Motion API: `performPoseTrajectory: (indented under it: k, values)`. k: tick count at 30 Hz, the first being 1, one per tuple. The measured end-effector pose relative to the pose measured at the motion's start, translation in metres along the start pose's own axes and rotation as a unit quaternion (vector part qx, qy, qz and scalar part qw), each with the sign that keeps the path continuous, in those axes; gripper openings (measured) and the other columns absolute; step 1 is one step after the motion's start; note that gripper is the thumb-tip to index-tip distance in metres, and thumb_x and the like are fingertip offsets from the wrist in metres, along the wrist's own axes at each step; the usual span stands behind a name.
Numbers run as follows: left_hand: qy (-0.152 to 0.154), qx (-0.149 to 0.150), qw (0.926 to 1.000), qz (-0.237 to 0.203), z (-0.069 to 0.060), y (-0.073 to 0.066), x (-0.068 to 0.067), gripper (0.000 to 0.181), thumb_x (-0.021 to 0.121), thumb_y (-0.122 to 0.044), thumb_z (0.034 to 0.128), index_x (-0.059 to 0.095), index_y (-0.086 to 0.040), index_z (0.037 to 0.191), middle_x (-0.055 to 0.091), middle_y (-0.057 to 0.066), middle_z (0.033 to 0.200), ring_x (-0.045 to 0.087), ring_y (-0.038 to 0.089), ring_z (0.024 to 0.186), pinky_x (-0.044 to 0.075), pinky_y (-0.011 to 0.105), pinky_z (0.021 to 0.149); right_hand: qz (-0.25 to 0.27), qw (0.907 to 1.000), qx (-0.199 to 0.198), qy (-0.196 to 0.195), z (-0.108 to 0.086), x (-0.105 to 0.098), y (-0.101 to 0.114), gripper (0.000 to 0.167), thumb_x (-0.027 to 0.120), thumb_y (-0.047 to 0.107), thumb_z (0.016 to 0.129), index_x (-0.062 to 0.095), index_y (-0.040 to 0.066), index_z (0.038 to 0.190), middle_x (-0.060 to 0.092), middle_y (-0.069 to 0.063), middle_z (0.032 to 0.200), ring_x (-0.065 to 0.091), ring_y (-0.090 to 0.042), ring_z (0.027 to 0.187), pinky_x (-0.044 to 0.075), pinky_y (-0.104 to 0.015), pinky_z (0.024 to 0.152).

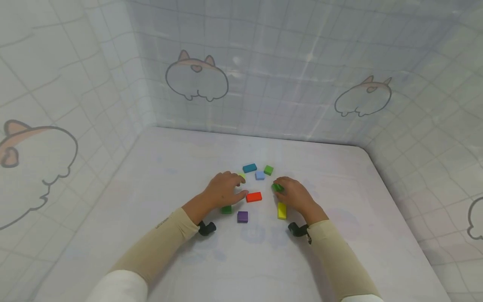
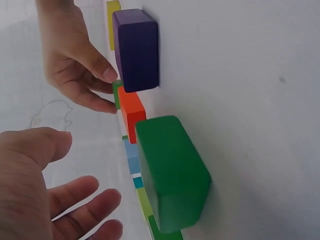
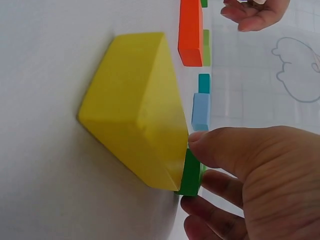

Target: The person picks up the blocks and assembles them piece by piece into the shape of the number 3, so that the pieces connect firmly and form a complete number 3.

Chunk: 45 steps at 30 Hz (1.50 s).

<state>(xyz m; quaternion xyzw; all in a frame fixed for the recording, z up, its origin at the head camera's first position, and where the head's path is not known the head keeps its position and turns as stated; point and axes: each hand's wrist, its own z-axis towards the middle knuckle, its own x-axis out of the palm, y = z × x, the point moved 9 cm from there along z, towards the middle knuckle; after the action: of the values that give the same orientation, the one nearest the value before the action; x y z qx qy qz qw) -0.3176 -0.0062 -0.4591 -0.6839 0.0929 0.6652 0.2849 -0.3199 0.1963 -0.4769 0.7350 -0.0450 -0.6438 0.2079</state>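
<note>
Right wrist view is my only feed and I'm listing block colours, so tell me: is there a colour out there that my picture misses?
Observer: Yes, purple: the head view shows a purple block on the near side of the red block, apart from it.
Operator: I see only part of the left hand. Any block in it?
Observer: None shows there; in the left wrist view its thumb and fingers are spread apart.

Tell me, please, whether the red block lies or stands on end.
Lying: the red block has its long side along the table.

Between the hands [image 1: 223,191] [image 1: 297,196], red block [image 1: 254,197] in the way; free gap rightward.
</note>
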Motion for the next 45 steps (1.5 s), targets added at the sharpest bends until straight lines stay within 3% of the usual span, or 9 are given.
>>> performPoseTrajectory:
  k: [7,14,24,34,45]
  values:
    - [-0.002,-0.010,0.9990,-0.044,0.000,-0.003,-0.001,0.043,0.062,-0.051,0.0916,0.067,-0.021,0.122,0.067,-0.007,0.106,0.057,0.014,0.097,0.049,0.036,0.085,0.003,1.0000,-0.001,0.000,0.001,0.001,-0.001,0.044,0.074,0.022,0.091,0.063,0.013,0.133,0.056,-0.006,0.142,0.050,-0.029,0.133,0.041,-0.048,0.110]
    - [0.012,-0.023,0.9971,-0.072,0.001,-0.006,0.002,0.037,0.066,-0.047,0.0904,0.067,-0.023,0.119,0.066,-0.007,0.104,0.058,0.013,0.096,0.051,0.037,0.086,0.014,0.9996,0.022,0.005,0.004,0.001,-0.005,0.046,0.075,0.023,0.090,0.061,0.011,0.133,0.053,-0.008,0.143,0.052,-0.029,0.130,0.043,-0.047,0.108]
    - [0.052,-0.030,0.9957,-0.070,0.004,-0.009,0.011,0.045,0.068,-0.048,0.0883,0.067,-0.021,0.124,0.069,-0.008,0.108,0.059,0.013,0.099,0.051,0.037,0.089,0.025,0.9994,0.022,0.009,0.003,0.000,-0.004,0.043,0.075,0.019,0.090,0.063,0.010,0.130,0.056,-0.007,0.139,0.055,-0.027,0.125,0.046,-0.045,0.106]
    - [0.071,-0.024,0.9947,-0.071,0.007,-0.013,0.020,0.043,0.071,-0.042,0.0869,0.068,-0.019,0.123,0.068,-0.008,0.109,0.060,0.012,0.098,0.052,0.035,0.090,0.037,0.9986,0.036,0.013,0.006,0.003,-0.011,0.044,0.074,0.018,0.090,0.062,0.009,0.132,0.061,-0.006,0.131,0.060,-0.023,0.111,0.051,-0.043,0.099]
    - [0.084,-0.037,0.9935,-0.067,0.009,-0.015,0.026,0.042,0.073,-0.041,0.0862,0.068,-0.019,0.122,0.068,-0.009,0.109,0.059,0.011,0.097,0.052,0.034,0.090,0.102,0.9934,0.052,0.010,0.006,0.001,-0.022,0.044,0.072,0.014,0.089,0.062,0.007,0.131,0.064,-0.006,0.118,0.060,-0.022,0.104,0.054,-0.042,0.093]
